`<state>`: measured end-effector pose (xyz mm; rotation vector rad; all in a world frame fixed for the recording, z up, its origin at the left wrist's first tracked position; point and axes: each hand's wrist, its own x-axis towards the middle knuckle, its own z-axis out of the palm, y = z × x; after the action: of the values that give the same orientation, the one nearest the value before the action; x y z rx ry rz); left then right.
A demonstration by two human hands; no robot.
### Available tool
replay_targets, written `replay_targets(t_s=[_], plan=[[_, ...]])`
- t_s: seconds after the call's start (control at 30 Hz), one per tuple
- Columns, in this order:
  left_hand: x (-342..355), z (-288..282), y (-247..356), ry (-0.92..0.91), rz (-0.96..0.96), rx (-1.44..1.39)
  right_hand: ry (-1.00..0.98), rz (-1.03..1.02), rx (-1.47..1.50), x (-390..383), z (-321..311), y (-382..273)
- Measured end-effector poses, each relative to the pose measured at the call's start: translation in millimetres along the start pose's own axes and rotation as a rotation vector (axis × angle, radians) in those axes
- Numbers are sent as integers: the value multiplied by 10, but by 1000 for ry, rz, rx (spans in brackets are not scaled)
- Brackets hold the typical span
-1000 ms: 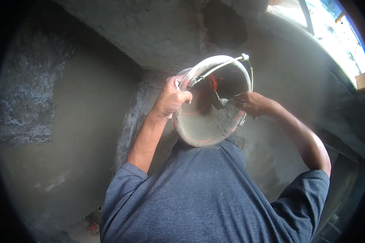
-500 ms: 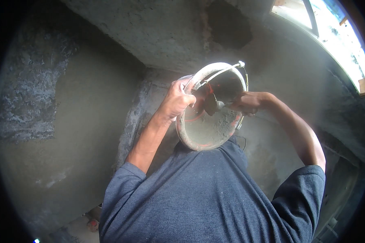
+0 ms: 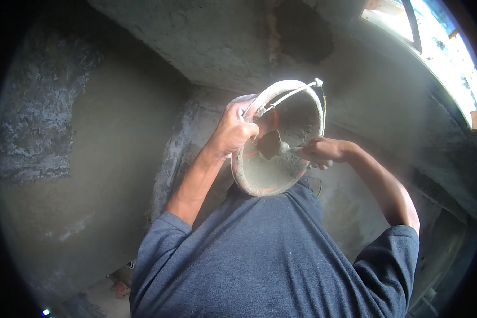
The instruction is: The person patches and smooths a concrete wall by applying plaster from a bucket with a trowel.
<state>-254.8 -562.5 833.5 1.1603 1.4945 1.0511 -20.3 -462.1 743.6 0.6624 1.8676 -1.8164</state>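
Observation:
A mortar-crusted bucket (image 3: pixel 240 172) is tilted with its mouth toward me, its lower rim against my shirt. My left hand (image 3: pixel 237 129) grips its left rim, thumb over the edge. In my right hand (image 3: pixel 323 152), at the right rim, is the handle of a trowel (image 3: pixel 270 144). The trowel's small blade is inside the bucket, above grey wet mortar (image 3: pixel 270 174) that coats the lower wall. A whitish bail handle (image 3: pixel 291 95) crosses the upper part of the mouth.
Rough cement-plastered walls surround me, with a paler scraped patch (image 3: pixel 40 122) at left and a dark damp patch (image 3: pixel 305 32) at the top. A bright window opening (image 3: pixel 440 53) is at upper right. A small reddish object (image 3: pixel 120 290) lies low at left.
My right hand has moved slightly down, and the trowel blade has turned and shifted left within the bucket. The left hand's hold on the rim is the same.

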Motion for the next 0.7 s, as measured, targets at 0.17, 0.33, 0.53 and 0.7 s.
replay_targets(t_s=[0.17, 0.33, 0.53, 0.7], plan=[[-55, 10, -31, -6, 27, -149, -42, 24, 219, -13, 108, -155], [-104, -65, -91, -44, 14, -238, 45, -123, 374, -58, 246, -237], [-113, -204, -248, 23, 24, -207, 44, -265, 1016, -107, 274, -128], [-105, -322, -398, 131, 41, -227, 226, -451, 1109, -430, 356, 27]])
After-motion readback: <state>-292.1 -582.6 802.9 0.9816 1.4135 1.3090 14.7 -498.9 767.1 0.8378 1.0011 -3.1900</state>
